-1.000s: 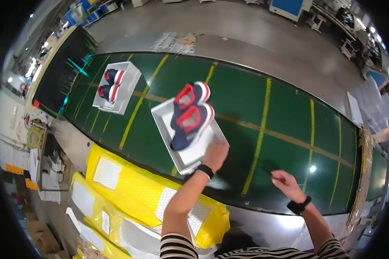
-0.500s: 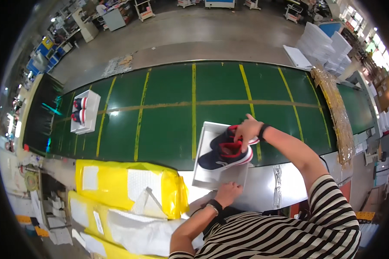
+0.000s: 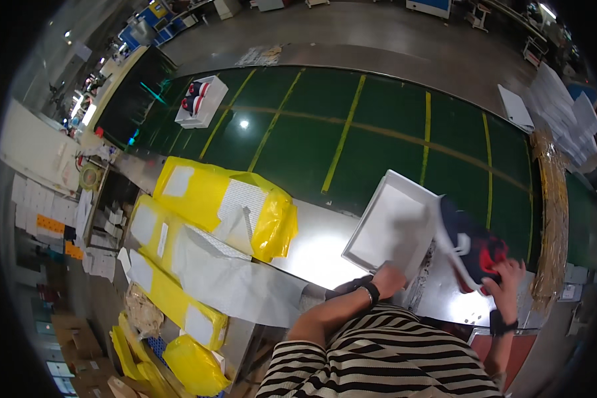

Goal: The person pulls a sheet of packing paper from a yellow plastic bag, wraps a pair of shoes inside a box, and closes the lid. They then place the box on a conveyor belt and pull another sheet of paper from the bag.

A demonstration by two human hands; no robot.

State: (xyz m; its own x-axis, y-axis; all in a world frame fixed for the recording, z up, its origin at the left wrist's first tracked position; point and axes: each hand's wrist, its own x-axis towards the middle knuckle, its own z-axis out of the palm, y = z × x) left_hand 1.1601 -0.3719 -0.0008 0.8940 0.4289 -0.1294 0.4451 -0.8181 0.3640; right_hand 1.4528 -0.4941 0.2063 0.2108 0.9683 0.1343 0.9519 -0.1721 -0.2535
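Shoebox tray (image 3: 393, 229), white and empty, rests on the table edge beside the green conveyor (image 3: 325, 126); left hand (image 3: 388, 278) grips its near rim. Right hand (image 3: 509, 278), raised, clasps navy-red sneakers (image 3: 469, 244) beside it.

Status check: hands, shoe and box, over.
Left hand on white box near edge. Right hand grips navy-red shoe, lifted beside box. Nothing blocking.

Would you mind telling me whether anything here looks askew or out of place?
The white tray sits skewed, overhanging the green belt's near edge, with the left hand on it. The right hand holds the shoes beside it.
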